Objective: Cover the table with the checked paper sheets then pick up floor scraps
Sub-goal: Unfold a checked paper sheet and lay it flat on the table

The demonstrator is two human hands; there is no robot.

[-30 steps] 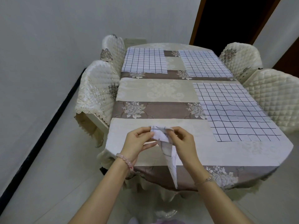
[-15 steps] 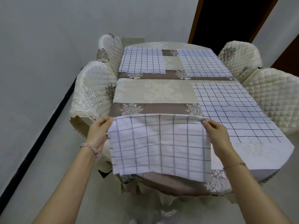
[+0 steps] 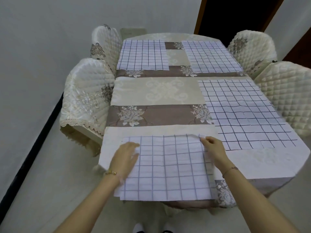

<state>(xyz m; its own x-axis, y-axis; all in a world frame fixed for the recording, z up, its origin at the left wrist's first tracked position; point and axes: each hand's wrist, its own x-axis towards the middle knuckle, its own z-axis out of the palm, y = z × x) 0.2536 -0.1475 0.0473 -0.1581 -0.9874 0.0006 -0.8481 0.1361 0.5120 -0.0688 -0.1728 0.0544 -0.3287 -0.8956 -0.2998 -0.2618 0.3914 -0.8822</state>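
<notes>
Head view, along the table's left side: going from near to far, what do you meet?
Near checked sheet under the left hand → brown floral band → cream patterned band → far-left checked sheet.

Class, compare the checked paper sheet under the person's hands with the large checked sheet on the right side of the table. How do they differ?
The near checked paper sheet has both hands on it; the large right-hand checked sheet lies untouched. The near sheet overhangs the table's front edge; the right-hand sheet lies wholly on the floral tablecloth. The near sheet's far right corner is lifted by the right hand, while the left hand presses flat. Both are white with dark grid lines.
</notes>
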